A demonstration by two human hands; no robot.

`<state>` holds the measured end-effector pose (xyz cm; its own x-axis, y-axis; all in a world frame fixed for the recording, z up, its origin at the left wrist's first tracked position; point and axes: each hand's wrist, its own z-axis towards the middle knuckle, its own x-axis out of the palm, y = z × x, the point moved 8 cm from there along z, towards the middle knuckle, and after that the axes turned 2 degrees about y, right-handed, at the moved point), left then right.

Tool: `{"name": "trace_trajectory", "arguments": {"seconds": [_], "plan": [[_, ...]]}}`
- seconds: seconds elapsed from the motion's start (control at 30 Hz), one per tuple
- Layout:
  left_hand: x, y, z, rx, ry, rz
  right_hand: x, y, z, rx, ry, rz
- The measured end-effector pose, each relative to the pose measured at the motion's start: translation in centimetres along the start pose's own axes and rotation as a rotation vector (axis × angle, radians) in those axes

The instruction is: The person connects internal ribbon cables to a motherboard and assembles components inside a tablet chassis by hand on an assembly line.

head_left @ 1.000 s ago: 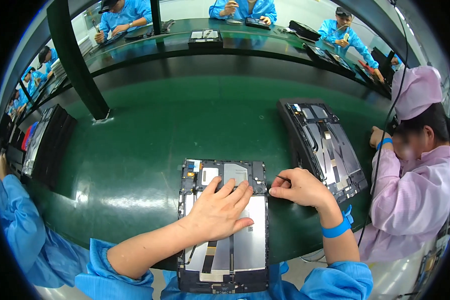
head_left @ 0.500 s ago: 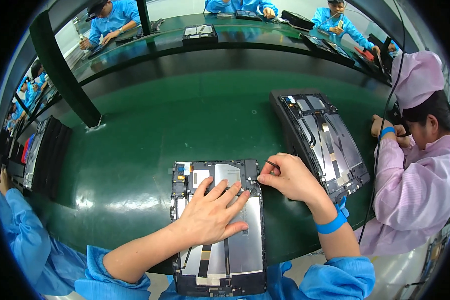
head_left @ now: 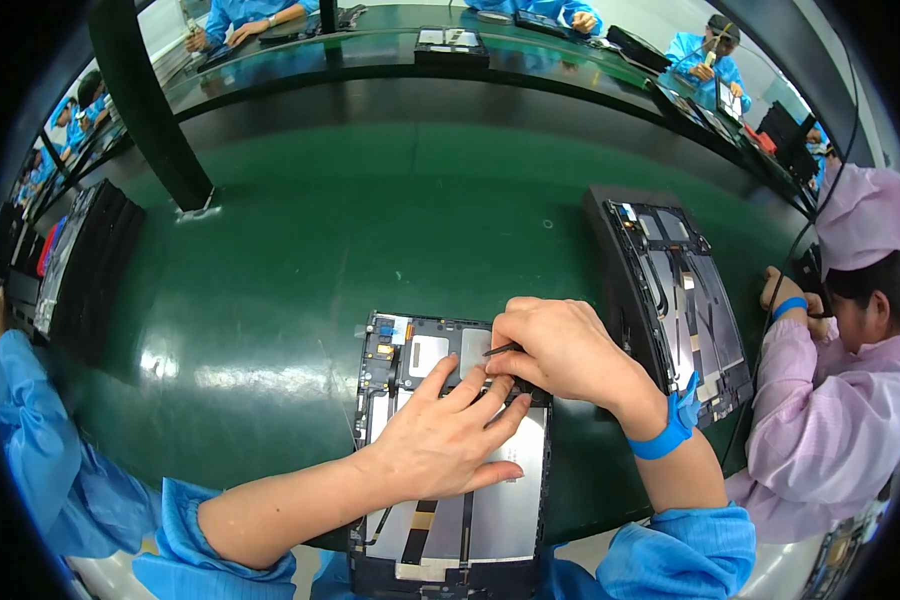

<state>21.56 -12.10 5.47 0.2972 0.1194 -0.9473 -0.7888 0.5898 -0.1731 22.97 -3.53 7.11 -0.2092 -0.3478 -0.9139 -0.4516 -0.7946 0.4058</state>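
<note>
In front of me lies an opened tablet [head_left: 510, 500], its silver back plate, flat cables and upper circuit parts exposed. My left hand [head_left: 425, 435] rests flat across it, fingers spread over the upper middle. My right hand [head_left: 565, 350] is above the tablet's upper right part, its fingers pinched round a thin black pointed tool [head_left: 503, 349]. The tip points left, over a grey plate near the top of the tablet; whether it touches cannot be told. The right fingertips are close beside the left fingers and hide the tablet's upper right corner.
A second opened tablet [head_left: 715, 330] lies on a black foam block [head_left: 610, 240] at the right. Black trays [head_left: 85, 260] are stacked at the left by a dark post [head_left: 155, 120]. A co-worker in pink [head_left: 820, 410] sits at the right; a cable [head_left: 805, 235] hangs nearby.
My right hand has moved left and inward from the tablet's upper right edge, bringing the black tool over the tablet beside my left fingers. The view has shifted slightly; the left hand stays flat.
</note>
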Motion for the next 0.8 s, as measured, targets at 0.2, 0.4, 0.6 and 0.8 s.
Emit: {"name": "trace_trajectory", "arguments": {"seconds": [0.2,0.4,0.6,0.8], "plan": [[0.0,-0.1,0.2,-0.012,0.042,-0.031,0.3,-0.6,0.3,-0.007,-0.006,-0.022],[0.1,0.2,0.5,-0.024,0.076,-0.066,-1.1,-1.7,-0.5,0.294,-0.024,-0.249],[0.3,0.4,0.4,-0.038,0.085,-0.073,-2.0,-1.8,-4.5,0.207,-0.083,-0.037],[0.3,0.7,0.2,-0.055,0.081,-0.091,-1.3,0.8,-6.5,-0.017,-0.279,-0.342]]}}
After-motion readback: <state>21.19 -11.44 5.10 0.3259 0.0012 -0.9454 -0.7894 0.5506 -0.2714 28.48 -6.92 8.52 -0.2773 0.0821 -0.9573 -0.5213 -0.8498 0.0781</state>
